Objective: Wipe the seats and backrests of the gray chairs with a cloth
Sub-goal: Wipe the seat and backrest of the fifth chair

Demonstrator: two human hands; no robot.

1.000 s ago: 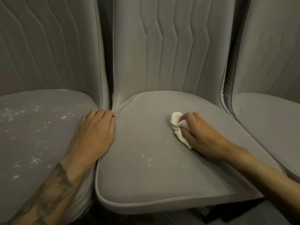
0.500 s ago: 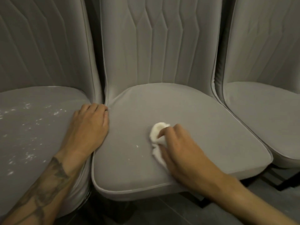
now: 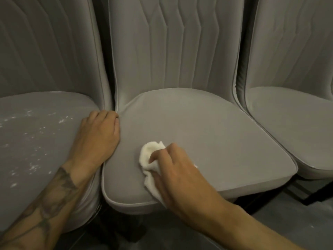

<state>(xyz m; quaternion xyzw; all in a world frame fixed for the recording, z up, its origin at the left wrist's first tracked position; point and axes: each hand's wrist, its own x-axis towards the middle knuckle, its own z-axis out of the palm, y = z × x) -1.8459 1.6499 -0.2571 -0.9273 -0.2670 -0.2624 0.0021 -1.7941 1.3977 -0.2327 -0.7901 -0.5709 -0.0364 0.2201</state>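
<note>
Cloth [image 3: 150, 156] is bunched in the right hand's [image 3: 180, 175] curled fingers on the middle seat [image 3: 207, 127]; left hand [image 3: 99, 139] lies relaxed beside it.

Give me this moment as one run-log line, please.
right hand: holds white cloth on middle seat | left hand: rests at left seat edge | left seat: white specks
</note>
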